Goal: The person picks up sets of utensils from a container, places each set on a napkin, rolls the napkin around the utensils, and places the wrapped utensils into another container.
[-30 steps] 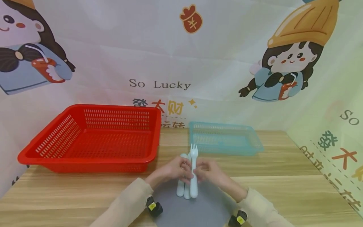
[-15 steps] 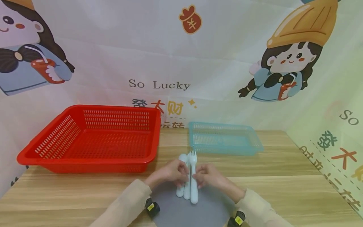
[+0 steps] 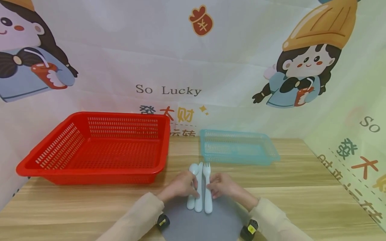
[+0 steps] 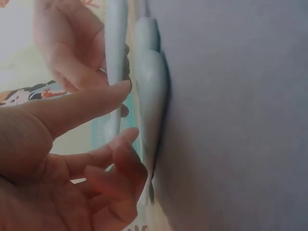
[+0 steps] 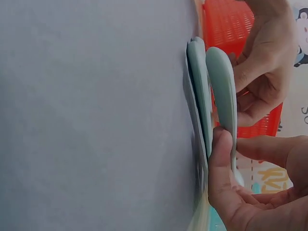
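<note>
My right hand (image 3: pixel 224 185) pinches a pale mint fork (image 3: pixel 208 201) by its handle, tines pointing away from me. In the right wrist view the fork (image 5: pixel 224 89) is raised slightly off the grey mat (image 5: pixel 96 115), between thumb and fingertips. Left of it, a matching knife (image 3: pixel 200 179) and spoon (image 3: pixel 191 202) lie side by side on the mat, handles toward me. My left hand (image 3: pixel 182 184) hovers over the spoon and knife, partly hiding the spoon. In the left wrist view, the thumb and fingers of the left hand (image 4: pixel 62 159) are apart with nothing gripped.
A large red basket (image 3: pixel 99 172) stands on the wooden table (image 3: pixel 301 201) at left. A smaller light-blue basket (image 3: pixel 241 160) sits at the back, just beyond the cutlery. A printed cloth (image 3: pixel 229 67) hangs behind the table and along its right side.
The fork has come down toward me, then shifted slightly right, away from the knife. My left hand has drawn away leftward from the fork, and its fingers have spread.
</note>
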### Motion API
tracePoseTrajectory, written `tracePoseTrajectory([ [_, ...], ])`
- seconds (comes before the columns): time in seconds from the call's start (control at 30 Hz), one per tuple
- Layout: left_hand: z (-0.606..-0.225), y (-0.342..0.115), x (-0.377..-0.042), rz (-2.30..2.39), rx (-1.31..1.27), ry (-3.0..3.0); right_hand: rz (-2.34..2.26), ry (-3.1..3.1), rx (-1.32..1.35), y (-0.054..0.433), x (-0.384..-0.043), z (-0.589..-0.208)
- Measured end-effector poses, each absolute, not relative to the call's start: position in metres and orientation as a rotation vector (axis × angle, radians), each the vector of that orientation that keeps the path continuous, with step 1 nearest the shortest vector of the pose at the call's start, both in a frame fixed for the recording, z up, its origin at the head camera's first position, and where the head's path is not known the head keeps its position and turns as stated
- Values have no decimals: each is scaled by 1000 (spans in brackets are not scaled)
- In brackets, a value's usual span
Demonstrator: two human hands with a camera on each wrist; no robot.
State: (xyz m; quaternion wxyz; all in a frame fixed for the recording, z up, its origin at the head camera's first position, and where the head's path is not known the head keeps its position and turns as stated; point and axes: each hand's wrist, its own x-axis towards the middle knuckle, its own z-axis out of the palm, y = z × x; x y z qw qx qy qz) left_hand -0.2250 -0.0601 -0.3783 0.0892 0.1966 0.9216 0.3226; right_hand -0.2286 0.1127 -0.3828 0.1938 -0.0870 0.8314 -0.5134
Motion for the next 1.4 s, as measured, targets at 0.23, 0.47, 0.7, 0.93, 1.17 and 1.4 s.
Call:
tracePoseTrajectory([
  [0.23, -377, -57, -222, 875, 533, 2775, -1374, 2386, -200, 105, -231, -383],
  [0.47, -376, -56, -221, 883, 533, 2763, -1343, 2405, -155, 98, -235, -383],
  [0.7, -377, -57, -223, 892, 547, 2759, -1304, 2436, -182, 97, -238, -383],
  [0.93, -377, -57, -225, 885, 570, 2767, -1254, 2486, -205, 100, -238, -384],
  [1.17, -376, -56, -223, 873, 569, 2770, -1157, 2525, -267, 99, -238, -384],
  [1.4, -377, -56, -223, 876, 587, 2769, -1098, 2493, -198, 97, -240, -381],
])
